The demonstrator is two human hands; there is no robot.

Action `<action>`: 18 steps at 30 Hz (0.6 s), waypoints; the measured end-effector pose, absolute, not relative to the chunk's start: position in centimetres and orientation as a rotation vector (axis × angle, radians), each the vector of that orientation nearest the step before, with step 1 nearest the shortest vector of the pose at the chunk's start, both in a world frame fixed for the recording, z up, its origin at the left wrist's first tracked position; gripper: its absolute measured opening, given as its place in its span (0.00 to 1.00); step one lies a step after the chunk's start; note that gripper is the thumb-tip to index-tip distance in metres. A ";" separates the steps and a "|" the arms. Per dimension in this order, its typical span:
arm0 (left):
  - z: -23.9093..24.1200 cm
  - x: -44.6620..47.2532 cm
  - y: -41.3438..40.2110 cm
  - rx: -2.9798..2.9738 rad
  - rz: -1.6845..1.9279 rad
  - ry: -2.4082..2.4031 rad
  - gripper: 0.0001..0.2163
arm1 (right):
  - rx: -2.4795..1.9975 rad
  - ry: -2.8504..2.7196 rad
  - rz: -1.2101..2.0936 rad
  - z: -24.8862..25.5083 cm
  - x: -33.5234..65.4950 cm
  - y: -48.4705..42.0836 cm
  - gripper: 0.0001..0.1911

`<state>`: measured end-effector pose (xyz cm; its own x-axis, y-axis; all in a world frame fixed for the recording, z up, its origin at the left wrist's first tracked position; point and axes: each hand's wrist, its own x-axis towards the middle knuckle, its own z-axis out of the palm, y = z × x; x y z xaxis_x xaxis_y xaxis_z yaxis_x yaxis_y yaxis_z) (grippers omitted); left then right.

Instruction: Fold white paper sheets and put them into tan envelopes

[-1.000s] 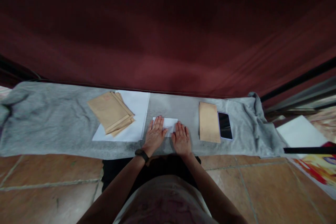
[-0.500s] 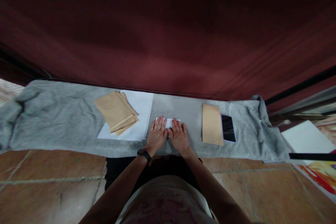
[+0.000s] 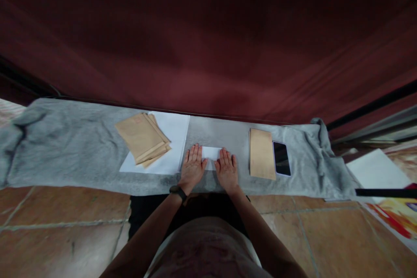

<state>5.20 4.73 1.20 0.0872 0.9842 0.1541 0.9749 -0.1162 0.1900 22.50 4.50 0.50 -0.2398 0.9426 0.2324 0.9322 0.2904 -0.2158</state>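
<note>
Head view: left hand [image 3: 192, 168] and right hand [image 3: 227, 171] rest flat, grip unclenched, on seemingly folded paper [image 3: 211, 153] over fuzzy cloth [image 3: 74, 143]

At lower center, the left hand [image 3: 192, 167] and right hand [image 3: 227, 170] rest flat on opposite ends of a small paper [image 3: 211, 153]. Brown envelopes [image 3: 141, 134] overlap white sheets [image 3: 177, 134] left of center; a phone [image 3: 282, 158] lies at right.
</note>
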 end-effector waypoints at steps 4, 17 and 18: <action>0.9 5.2 4.7 2.243 0.425 2.105 0.29 | -1.730 -2.234 0.055 0.6 22.8 4.3 0.29; 0.7 4.6 4.4 2.197 0.526 2.134 0.30 | -1.720 -2.209 0.078 1.0 22.9 4.2 0.28; 0.8 4.5 4.3 2.208 0.512 2.121 0.30 | -1.726 -2.210 0.081 1.0 22.9 4.2 0.28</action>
